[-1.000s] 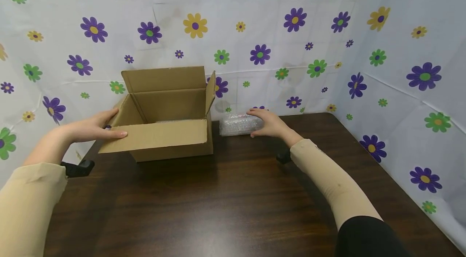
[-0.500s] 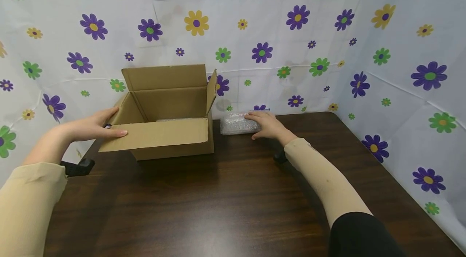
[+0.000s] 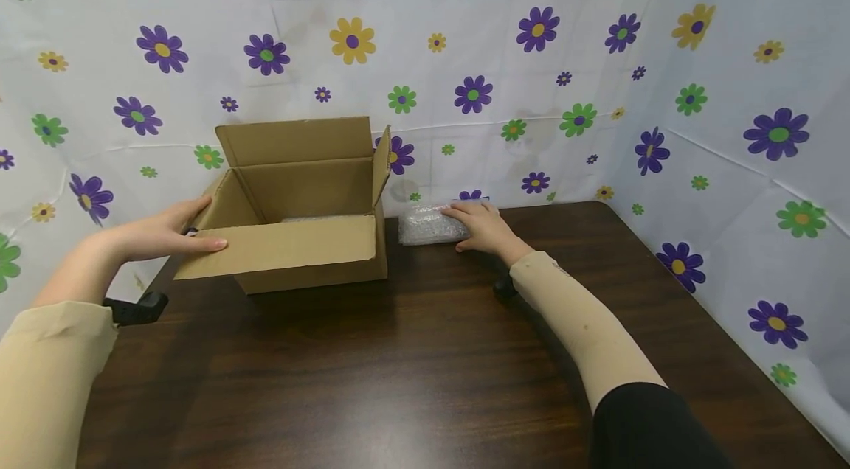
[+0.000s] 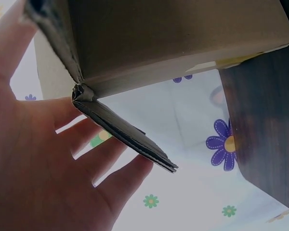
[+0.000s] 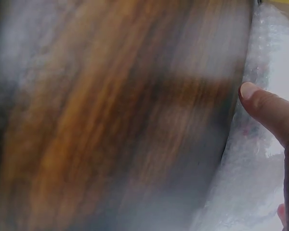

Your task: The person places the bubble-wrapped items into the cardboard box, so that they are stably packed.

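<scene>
An open cardboard box [image 3: 332,271] stands at the left of the table, flaps spread outward. My left hand [image 3: 149,237] holds its near left corner, thumb over the front flap [image 3: 299,244] and fingers behind the left flap [image 4: 130,134], as the left wrist view shows. A strip of clear, shiny wrapping [image 3: 315,218] shows inside; what it covers is hidden. Right of the box lies a bubble-wrapped package [image 3: 425,226]. My right hand [image 3: 488,229] grips its right end, fingers across the top and thumb [image 5: 267,108] against the near side. The package's contents cannot be made out.
The dark wooden table [image 3: 398,373] runs back to a white flowered cloth [image 3: 432,12]. More of this cloth [image 3: 724,203] hangs along the right edge. A black wrist mount [image 3: 136,308] sits under the left wrist.
My right hand has moved left and down onto the bubble-wrapped package and taken hold of its right end. The left hand stays on the box flaps. The head view has shifted slightly.
</scene>
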### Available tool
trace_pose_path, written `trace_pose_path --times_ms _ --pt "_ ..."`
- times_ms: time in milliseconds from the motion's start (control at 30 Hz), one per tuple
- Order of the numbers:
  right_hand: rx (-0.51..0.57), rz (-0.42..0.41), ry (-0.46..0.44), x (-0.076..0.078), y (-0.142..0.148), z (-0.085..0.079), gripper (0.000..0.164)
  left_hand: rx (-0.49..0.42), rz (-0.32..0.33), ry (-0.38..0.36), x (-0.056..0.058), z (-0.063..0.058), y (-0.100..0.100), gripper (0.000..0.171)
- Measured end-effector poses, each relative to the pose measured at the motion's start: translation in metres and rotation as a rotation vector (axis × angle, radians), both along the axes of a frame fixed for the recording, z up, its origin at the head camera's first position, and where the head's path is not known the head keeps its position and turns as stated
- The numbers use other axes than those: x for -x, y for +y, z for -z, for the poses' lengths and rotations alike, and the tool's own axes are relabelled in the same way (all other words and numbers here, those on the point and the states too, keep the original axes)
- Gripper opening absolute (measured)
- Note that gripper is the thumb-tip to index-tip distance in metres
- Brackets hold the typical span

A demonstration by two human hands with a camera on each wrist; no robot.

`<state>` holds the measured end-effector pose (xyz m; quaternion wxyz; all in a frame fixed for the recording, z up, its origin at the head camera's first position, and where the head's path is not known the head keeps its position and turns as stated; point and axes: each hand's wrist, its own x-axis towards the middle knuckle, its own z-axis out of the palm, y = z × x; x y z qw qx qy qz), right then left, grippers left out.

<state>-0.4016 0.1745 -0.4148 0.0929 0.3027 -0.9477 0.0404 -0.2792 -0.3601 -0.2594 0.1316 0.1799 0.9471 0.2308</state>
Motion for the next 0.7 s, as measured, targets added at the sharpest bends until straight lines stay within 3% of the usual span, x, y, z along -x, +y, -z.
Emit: trace_pose_path --times_ms 700 --pt "-0.019 0.031 0.023 0.0023 -0.0003 0.0026 0.089 -0.005 0.0 0.01 -0.0001 -0.0008 0.001 0.098"
